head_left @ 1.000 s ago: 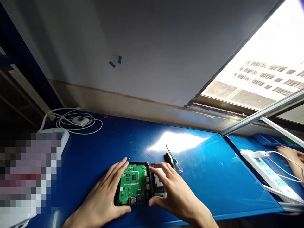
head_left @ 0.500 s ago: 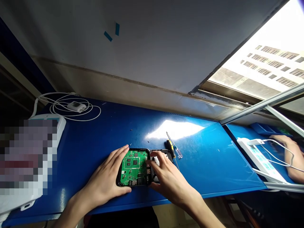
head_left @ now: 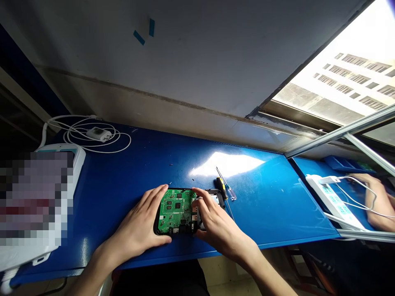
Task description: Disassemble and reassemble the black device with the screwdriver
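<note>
A green circuit board (head_left: 174,209) lies in a black casing near the front edge of the blue table. Along the casing's left side, my left hand (head_left: 140,220) grips it, with fingers at the top corner and thumb at the bottom. My right hand (head_left: 216,224) is curled over the right end of the board, by the metal ports, its fingertips on the casing. Partly hidden under that hand is a second black casing part (head_left: 220,199) with something pale inside. What the right fingertips pinch is hard to make out.
Beyond my right hand lie a yellow-black screwdriver (head_left: 221,185) and a clear-handled screwdriver (head_left: 231,193). Small screws (head_left: 193,179) dot the table. A white cable with adapter (head_left: 98,134) is at the left, a power strip (head_left: 335,201) at the right, near another person's arm (head_left: 378,201).
My right hand's fingers have shifted up and left onto the board's top right corner. More of the second casing part shows. The camera view has moved slightly.
</note>
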Available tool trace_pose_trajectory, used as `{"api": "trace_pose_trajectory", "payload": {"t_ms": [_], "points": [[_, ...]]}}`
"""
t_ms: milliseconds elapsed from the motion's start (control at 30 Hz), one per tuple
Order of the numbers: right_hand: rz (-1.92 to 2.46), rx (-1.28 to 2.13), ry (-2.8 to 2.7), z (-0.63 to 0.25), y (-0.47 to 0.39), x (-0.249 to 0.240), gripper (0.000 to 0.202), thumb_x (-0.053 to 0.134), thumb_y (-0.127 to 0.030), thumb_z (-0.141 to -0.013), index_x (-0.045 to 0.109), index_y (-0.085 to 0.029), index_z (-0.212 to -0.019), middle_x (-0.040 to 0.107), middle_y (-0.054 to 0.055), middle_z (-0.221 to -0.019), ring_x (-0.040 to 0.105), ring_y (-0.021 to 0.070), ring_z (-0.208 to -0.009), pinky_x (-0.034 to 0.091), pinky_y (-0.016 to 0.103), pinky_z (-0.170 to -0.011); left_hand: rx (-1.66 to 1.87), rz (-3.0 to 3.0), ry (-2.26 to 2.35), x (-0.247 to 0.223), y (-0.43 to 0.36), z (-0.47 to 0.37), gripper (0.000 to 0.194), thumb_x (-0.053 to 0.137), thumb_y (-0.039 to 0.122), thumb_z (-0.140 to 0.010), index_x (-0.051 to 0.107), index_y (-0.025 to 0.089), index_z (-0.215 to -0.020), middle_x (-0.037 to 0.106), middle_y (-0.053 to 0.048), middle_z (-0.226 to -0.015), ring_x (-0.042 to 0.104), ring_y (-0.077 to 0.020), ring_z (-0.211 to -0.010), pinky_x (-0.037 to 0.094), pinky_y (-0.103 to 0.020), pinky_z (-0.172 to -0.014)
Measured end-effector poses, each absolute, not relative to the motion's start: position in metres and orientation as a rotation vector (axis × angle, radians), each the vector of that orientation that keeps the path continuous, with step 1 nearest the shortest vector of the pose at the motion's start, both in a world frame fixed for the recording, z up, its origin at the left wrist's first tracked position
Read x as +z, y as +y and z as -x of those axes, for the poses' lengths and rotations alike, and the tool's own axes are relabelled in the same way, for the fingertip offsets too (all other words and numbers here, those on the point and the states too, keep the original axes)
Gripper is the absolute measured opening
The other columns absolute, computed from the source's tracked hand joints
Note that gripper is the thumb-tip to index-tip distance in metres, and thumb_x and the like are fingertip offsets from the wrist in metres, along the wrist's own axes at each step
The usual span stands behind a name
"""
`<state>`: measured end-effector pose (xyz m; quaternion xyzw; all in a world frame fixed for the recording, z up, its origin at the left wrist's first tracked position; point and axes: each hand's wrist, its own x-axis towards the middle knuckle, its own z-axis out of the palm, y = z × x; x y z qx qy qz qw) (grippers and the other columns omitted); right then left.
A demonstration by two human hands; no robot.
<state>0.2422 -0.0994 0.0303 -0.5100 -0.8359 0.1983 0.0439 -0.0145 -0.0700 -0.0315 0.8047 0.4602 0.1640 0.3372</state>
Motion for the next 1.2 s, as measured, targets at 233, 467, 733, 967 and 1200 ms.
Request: {"api": "trace_pose_trajectory", "payload": {"t_ms": [233, 467, 733, 967, 1200], "points": [[1.603, 0.665, -2.607, -0.251, -0.098, 0.044, 0.071, 0.081, -0.009, -0.075, 0.049, -0.015, -0.138, 0.036, 0.022, -0.165, 0.044, 0.0394, -0.148, 0.051, 0.058, -0.115, 0.441, -2.138, 1.156, -0.03, -0.068, 0.015, 0.122, 0.09, 0.025, -0.069, 0.012, 0.038, -0.162, 0.035, -0.008, -0.167, 0.036, -0.0359, -0.153, 0.04, -0.058, -0.122], [1.535, 0.65, -2.642, -0.254, -0.09, 0.053, 0.072, 0.072, -0.014, -0.087, 0.042, -0.016, -0.152, 0.039, 0.017, -0.166, 0.044, 0.0341, -0.15, 0.046, 0.055, -0.119, 0.484, -2.125, 1.144, -0.031, -0.069, 0.018, 0.119, 0.09, 0.024, -0.068, 0.017, 0.038, -0.162, 0.035, -0.006, -0.168, 0.037, -0.0357, -0.152, 0.041, -0.057, -0.122], [1.474, 0.56, -2.717, -0.24, -0.078, 0.052, 0.073, 0.069, -0.008, -0.084, 0.044, -0.014, -0.153, 0.054, 0.019, -0.153, 0.059, 0.0333, -0.136, 0.056, 0.05, -0.111, 0.483, -2.11, 1.12, -0.028, -0.066, 0.017, 0.116, 0.089, 0.022, -0.067, 0.022, 0.037, -0.16, 0.04, -0.007, -0.164, 0.039, -0.0361, -0.151, 0.041, -0.056, -0.121], [1.38, 0.413, -2.795, -0.234, -0.071, 0.049, 0.081, 0.059, -0.005, -0.08, 0.034, -0.009, -0.157, 0.056, 0.023, -0.148, 0.061, 0.0345, -0.132, 0.055, 0.05, -0.111, 0.41, -2.08, 1.16, -0.028, -0.066, 0.015, 0.125, 0.092, 0.022, -0.064, 0.013, 0.035, -0.16, 0.038, -0.013, -0.163, 0.038, -0.0381, -0.151, 0.039, -0.059, -0.122], [1.436, 0.411, -2.663, -0.241, -0.064, 0.059, 0.076, 0.063, -0.006, -0.08, 0.038, -0.007, -0.152, 0.059, 0.024, -0.147, 0.06, 0.0324, -0.136, 0.056, 0.046, -0.11, 0.36, -2.044, 1.206, -0.027, -0.067, 0.015, 0.146, 0.093, 0.028, -0.067, -0.019, 0.039, -0.16, 0.03, -0.019, -0.164, 0.035, -0.0443, -0.151, 0.039, -0.064, -0.119]]}}
